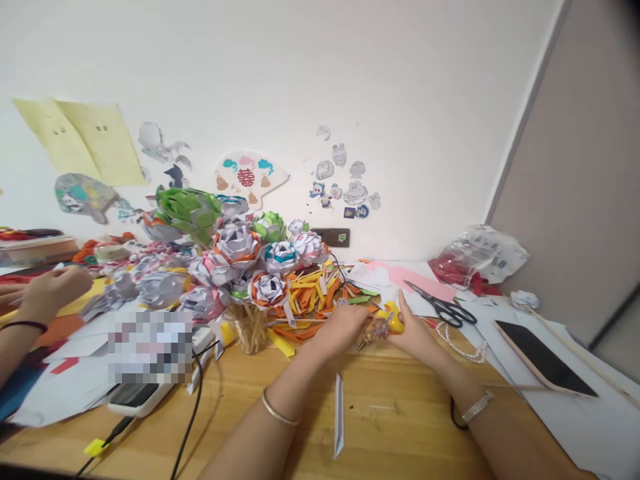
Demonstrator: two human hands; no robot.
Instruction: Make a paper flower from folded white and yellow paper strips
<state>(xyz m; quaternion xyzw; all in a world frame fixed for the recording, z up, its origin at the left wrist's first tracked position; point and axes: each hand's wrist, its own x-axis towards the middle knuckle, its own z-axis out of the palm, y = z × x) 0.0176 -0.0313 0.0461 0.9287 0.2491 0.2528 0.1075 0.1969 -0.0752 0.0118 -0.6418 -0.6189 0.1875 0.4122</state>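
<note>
Above the wooden table, my right hand (414, 333) is closed around a bright yellow object (395, 317) with rounded loops; its exact kind is unclear. A glittery, purplish-brown piece (376, 330) sits between my hands, against the yellow object. Beside it, my left hand (347, 325) has its fingers curled in, and what they grip is hidden. A narrow folded white paper strip (339, 417) lies on the table below my hands. Behind them spreads a heap of orange and yellow paper strips (313, 293). Black scissors (440, 305) lie to the right of my right hand.
Paper flowers (237, 243) stand bunched at left centre, some above a clear jar (249, 330). A white device (145, 393) with a black cable lies in front. At right are a phone (545, 357), a bead string (463, 343) and a plastic bag (480, 257). Another person's hand (55, 290) is at far left.
</note>
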